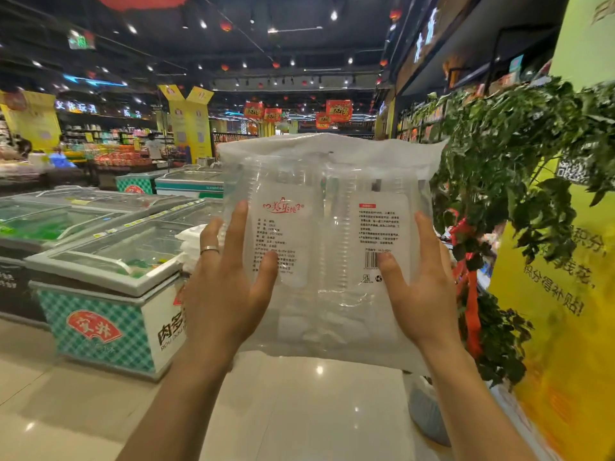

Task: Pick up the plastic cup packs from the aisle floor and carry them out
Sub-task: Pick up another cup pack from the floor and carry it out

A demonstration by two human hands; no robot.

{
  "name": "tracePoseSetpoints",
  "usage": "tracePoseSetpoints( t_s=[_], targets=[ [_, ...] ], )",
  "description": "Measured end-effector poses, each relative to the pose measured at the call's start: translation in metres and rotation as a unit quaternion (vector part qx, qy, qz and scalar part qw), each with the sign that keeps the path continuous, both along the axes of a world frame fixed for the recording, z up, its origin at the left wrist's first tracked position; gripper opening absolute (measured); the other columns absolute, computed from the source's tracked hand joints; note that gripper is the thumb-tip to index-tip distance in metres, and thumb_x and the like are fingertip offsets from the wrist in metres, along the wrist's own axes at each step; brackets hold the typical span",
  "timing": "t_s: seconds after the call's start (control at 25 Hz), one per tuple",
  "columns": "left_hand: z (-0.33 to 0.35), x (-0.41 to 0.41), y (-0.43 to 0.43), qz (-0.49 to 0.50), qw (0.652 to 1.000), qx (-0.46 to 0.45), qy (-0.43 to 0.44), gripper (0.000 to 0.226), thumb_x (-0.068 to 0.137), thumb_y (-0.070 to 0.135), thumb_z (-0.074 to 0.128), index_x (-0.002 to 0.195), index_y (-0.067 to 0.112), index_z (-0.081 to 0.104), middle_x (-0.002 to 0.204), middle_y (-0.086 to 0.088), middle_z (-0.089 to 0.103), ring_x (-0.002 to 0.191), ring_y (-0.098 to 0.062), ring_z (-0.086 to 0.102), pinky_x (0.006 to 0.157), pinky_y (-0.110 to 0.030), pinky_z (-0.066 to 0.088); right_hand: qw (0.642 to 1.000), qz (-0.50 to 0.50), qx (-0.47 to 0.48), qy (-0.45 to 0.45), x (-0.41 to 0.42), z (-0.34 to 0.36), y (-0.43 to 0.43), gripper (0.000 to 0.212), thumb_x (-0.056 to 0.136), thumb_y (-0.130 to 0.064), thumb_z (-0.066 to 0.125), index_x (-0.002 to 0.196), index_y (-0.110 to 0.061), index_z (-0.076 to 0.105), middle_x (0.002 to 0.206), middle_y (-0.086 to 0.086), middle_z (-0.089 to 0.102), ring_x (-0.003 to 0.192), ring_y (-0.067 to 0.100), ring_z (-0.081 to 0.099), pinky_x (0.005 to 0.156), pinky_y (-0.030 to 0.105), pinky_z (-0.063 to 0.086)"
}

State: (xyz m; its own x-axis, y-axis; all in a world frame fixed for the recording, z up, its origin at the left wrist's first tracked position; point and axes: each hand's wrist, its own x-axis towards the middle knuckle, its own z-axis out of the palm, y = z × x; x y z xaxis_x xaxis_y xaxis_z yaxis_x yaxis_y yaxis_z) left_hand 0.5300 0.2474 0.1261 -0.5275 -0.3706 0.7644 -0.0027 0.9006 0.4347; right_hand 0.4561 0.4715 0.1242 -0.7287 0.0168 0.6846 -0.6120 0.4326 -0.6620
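Note:
A clear plastic pack of stacked cups [327,207], with red and black print on its label, is held up at chest height in the middle of the view. My left hand [229,277], with a ring on one finger, presses flat against the pack's left side with straight fingers. Pressed against the right side is my right hand [416,281], fingers also straight. The pack is carried between the two palms, well above the floor.
Chest freezers [109,261] with glass lids line the left side. A yellow pillar [562,327] with green foliage [506,154] and red ribbon stands close on the right. Glossy tiled floor [299,410] stretches ahead. A pale bag [427,414] lies low by the pillar.

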Motion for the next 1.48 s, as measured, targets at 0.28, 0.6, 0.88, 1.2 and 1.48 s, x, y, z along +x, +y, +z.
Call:
tracePoseSetpoints(
  t_s=[0.28,0.6,0.88,1.2,1.48],
  targets=[
    [0.014,-0.137,-0.078,0.002,1.000,0.004,0.000,0.068,0.092,0.058,0.038,0.151,0.047,0.007,0.157,-0.008,0.022,0.125,-0.039,0.048,0.082,-0.051,0.049,1.000,-0.005,0.003,-0.001,-0.132,0.017,-0.079,0.069,0.095,-0.038,0.056,0.153,-0.037,0.019,0.149,-0.004,0.031,0.106,-0.016,0.024,0.092,0.023,0.029],
    [0.012,-0.260,-0.127,-0.012,1.000,-0.002,-0.008,0.072,0.091,0.053,0.044,0.152,0.044,0.006,0.157,-0.008,0.021,0.124,-0.041,0.047,0.084,-0.053,0.047,1.000,-0.011,0.005,-0.007,-0.256,0.013,-0.127,0.068,0.095,-0.037,0.057,0.152,-0.039,0.019,0.150,-0.005,0.031,0.097,-0.020,0.023,0.085,0.021,0.030],
    [-0.004,-0.403,-0.162,-0.001,1.000,-0.013,-0.017,0.071,0.088,0.057,0.041,0.151,0.044,0.011,0.154,-0.012,0.028,0.109,-0.043,0.057,0.078,-0.048,0.048,0.999,0.018,-0.027,-0.012,-0.413,-0.009,-0.166,0.068,0.095,-0.035,0.058,0.152,-0.038,0.022,0.137,-0.018,0.032,0.107,-0.019,0.025,0.089,0.012,0.026],
    [0.003,-0.594,-0.201,0.064,0.998,-0.007,-0.024,0.070,0.087,0.059,0.038,0.150,0.047,0.009,0.154,-0.012,0.028,0.112,-0.040,0.056,0.077,-0.046,0.048,0.996,0.081,-0.029,-0.029,-0.628,0.000,-0.219,0.067,0.094,-0.033,0.059,0.151,-0.038,0.024,0.134,-0.023,0.029,0.099,-0.037,0.023,0.075,-0.008,0.026],
    [-0.009,-0.712,-0.245,0.106,0.994,0.007,-0.037,0.069,0.089,0.058,0.039,0.149,0.049,0.006,0.155,-0.011,0.027,0.112,-0.041,0.057,0.077,-0.047,0.047,0.992,0.115,-0.011,-0.050,-0.763,-0.010,-0.272,0.067,0.094,-0.039,0.057,0.149,-0.048,0.020,0.151,-0.012,0.031,0.119,-0.003,0.030,0.091,0.029,0.033]
  ],
)
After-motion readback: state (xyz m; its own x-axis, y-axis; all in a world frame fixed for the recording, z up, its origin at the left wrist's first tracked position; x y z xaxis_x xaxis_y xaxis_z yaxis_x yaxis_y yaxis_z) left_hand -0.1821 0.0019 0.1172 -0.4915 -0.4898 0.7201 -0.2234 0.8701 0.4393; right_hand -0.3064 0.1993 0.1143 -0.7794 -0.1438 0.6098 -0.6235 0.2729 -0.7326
